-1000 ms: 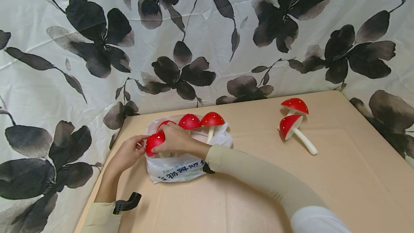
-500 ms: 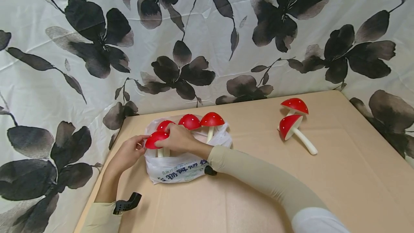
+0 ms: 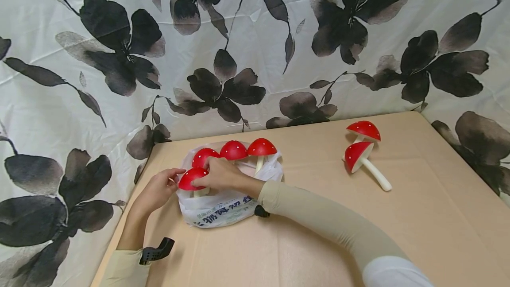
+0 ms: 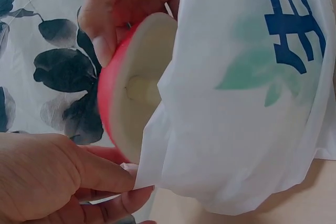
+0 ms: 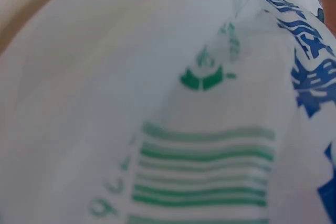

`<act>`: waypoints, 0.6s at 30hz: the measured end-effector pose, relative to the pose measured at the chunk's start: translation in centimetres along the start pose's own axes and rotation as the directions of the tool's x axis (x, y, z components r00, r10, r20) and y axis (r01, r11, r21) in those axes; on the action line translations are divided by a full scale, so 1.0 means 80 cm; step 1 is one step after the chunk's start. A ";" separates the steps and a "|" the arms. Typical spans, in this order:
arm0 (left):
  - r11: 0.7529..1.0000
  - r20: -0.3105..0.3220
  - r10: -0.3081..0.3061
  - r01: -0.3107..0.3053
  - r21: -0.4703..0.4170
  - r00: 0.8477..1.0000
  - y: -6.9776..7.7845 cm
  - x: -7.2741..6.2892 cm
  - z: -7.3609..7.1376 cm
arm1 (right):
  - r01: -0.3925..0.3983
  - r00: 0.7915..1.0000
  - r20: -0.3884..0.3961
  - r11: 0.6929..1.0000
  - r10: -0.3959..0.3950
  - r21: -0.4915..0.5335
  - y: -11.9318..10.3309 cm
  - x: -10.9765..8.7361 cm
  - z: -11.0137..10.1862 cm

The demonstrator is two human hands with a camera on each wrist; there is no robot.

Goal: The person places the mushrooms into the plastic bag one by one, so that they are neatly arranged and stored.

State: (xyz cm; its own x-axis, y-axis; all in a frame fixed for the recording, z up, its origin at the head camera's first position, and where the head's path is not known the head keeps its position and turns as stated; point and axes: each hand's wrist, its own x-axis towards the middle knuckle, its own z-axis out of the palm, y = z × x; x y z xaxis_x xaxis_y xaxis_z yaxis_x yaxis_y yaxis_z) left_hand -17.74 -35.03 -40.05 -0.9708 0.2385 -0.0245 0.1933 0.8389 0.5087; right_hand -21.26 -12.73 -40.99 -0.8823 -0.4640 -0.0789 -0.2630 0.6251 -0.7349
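A white plastic bag (image 3: 221,214) with blue and green print stands at the left of the table. My right hand (image 3: 223,174) reaches over it and holds the red cap of a toy mushroom (image 3: 193,178) at the bag's front left. That mushroom's pale stem points down into the opening. My left hand (image 3: 159,189) pinches the bag's rim; in the left wrist view its thumb and finger (image 4: 113,174) close on the plastic edge. More red toy mushrooms (image 3: 261,146) with white dots poke out of the bag behind my right hand. The right wrist view is filled by the printed plastic.
Two more toy mushrooms (image 3: 368,163) lie at the right of the tan tabletop (image 3: 318,234), the front one on its side with its stem toward me. Behind the table hangs a white cloth (image 3: 279,34) with dark flowers.
The mushroom in my right hand has turned more upright, its cap now facing up, and has sunk slightly into the bag. My left hand has stayed almost still.
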 end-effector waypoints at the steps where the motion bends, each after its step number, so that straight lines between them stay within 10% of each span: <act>1: 1.000 0.001 -0.002 0.002 -0.001 1.000 0.000 0.000 0.000 | 0.010 1.000 0.002 1.000 -0.010 -0.012 0.001 0.001 -0.001; 18: 1.000 -0.064 -0.003 0.003 0.005 0.998 -0.006 -0.006 -0.007 | 0.157 0.978 0.136 0.987 -0.159 0.025 0.017 0.008 -0.017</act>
State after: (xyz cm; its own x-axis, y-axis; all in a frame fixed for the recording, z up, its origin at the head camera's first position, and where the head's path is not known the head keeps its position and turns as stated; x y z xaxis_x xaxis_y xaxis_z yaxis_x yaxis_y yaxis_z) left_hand -17.47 -35.81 -39.78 -0.9785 0.2040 0.0293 0.1907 0.8424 0.5040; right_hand -22.70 -11.29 -41.15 -0.7677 -0.6387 -0.0522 -0.3886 0.5288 -0.7546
